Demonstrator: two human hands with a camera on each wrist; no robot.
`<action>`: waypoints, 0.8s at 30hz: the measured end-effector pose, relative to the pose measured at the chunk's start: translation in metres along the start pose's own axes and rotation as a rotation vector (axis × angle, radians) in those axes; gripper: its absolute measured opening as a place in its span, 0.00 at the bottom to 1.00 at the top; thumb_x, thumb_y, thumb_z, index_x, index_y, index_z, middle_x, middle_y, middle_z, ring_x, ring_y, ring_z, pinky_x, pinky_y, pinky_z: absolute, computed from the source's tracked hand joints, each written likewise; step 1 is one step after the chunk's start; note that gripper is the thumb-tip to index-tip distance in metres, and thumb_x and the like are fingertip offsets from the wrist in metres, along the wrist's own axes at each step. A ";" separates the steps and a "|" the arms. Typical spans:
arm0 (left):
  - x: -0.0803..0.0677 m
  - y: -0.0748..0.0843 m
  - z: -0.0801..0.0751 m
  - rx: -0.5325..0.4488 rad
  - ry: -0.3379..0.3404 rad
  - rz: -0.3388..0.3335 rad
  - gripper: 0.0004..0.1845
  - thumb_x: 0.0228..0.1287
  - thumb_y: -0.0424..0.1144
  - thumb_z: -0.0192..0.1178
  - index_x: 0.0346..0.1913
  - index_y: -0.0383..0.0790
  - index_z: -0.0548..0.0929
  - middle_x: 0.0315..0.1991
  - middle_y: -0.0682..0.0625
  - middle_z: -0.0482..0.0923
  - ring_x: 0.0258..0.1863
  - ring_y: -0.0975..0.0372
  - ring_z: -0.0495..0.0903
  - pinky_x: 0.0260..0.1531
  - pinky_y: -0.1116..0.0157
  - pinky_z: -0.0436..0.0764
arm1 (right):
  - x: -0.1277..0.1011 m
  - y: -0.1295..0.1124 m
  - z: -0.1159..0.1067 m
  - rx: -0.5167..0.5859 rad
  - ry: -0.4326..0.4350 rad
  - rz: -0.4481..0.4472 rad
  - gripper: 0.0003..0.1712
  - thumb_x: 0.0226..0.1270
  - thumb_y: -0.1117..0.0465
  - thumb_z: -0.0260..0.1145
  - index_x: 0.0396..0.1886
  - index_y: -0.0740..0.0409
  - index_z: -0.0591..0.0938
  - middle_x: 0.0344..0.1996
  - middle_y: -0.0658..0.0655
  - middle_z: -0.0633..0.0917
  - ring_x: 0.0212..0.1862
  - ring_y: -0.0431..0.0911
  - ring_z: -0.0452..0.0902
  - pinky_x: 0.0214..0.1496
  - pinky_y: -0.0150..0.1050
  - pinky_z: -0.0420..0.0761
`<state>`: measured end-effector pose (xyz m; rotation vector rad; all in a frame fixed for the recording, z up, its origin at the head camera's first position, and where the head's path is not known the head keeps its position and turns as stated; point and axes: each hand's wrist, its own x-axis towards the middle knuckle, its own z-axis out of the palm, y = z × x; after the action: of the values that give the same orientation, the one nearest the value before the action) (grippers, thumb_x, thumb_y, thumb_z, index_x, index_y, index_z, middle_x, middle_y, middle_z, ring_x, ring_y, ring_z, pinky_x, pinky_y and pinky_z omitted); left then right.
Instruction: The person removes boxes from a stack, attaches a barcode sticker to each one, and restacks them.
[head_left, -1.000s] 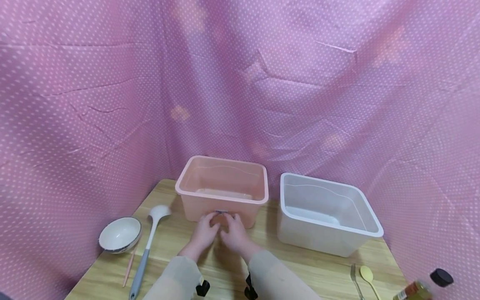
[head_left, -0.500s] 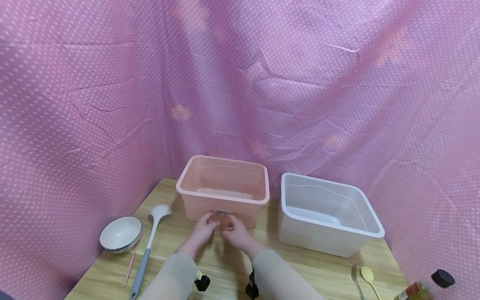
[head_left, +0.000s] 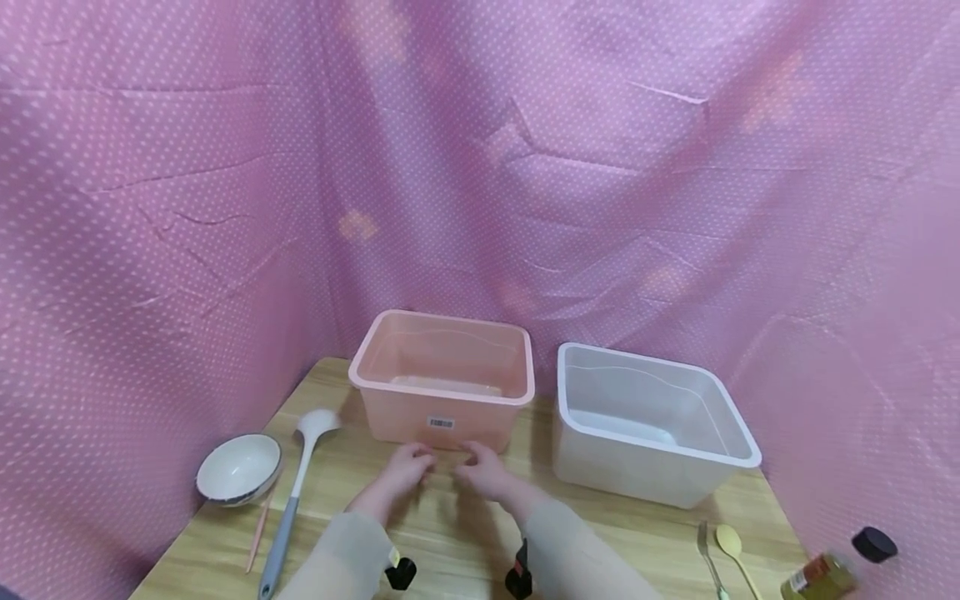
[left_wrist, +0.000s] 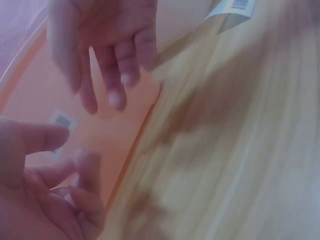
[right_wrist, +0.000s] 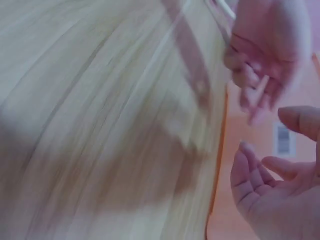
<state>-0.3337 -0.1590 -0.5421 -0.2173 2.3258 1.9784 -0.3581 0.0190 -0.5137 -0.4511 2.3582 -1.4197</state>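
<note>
**Two empty hands in front of the pink bin**

Both hands hover low over the wooden table (head_left: 660, 533), just in front of the pink bin (head_left: 442, 379), which stands at the middle of the table's far edge with a barcode label (head_left: 440, 423) on its near wall. The left hand (head_left: 405, 468) and the right hand (head_left: 486, 468) sit side by side with a small gap between them; the wrist views, though blurred, show loosely bent, spread fingers on each, holding nothing and touching neither the bin nor one another.

If the bin is to be handled from here, a steady hold would likely come from setting the palms apart on its two short walls or under the rim, rather than both at the centre of the near wall, where it could tip or skid on the smooth wood.

A white bin (head_left: 652, 425) stands beside the pink one toward the far right corner, apart from it. Near the left edge lie a bowl (head_left: 238, 468), a ladle (head_left: 296, 492) and a thin pink stick (head_left: 257, 537). At the near right corner are a fork (head_left: 708, 554), a yellow spoon (head_left: 733, 550) and a black-capped bottle (head_left: 836, 567). Pink dotted cloth (head_left: 225, 167) hangs behind and around the table.
</note>
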 end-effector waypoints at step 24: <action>-0.019 -0.006 0.148 0.002 -0.183 -0.052 0.12 0.54 0.26 0.60 0.42 0.26 0.84 0.24 0.45 0.81 0.18 0.65 0.73 0.16 0.73 0.71 | -0.115 0.097 -0.076 0.467 0.194 0.365 0.13 0.61 0.68 0.62 0.42 0.74 0.80 0.23 0.56 0.82 0.18 0.37 0.70 0.19 0.27 0.73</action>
<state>-0.3182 -0.0132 -0.5687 -0.0902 2.1864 1.8853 -0.2987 0.1723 -0.5521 0.2391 2.0051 -1.8083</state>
